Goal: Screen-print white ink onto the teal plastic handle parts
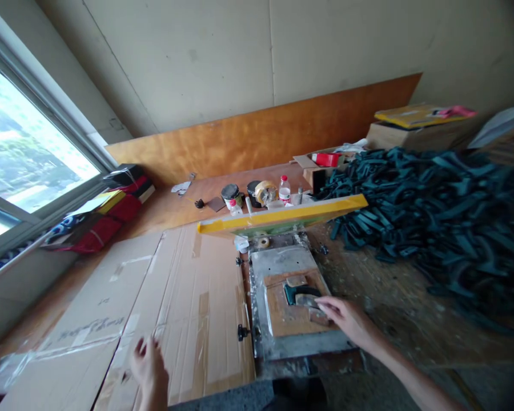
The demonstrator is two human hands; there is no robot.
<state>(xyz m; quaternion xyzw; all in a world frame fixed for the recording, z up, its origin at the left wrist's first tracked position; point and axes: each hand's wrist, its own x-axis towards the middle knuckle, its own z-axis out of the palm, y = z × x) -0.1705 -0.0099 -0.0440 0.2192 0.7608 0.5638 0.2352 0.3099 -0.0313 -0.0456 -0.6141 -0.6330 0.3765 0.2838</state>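
My right hand (340, 315) reaches in from the right, its fingers pinched at the right end of a dark teal curved plastic part (289, 293). That part lies among small blocks on a brown board (278, 314), which rests on a grey metal plate (261, 341). The fingers hide the part's right end. My left hand (148, 362) is above the flattened cardboard (184, 348) at the lower left. Its fingers are loosely curled and apart, and nothing shows in them.
A yellow-edged screen frame (282, 217) is tilted up behind the plate. Teal plastic parts (445, 211) form a large heap on the right. Tubs (230, 193), a tape roll (265, 193) and a red-capped bottle (284, 190) stand behind the frame. Black knobs (242, 332) stick out beside the plate.
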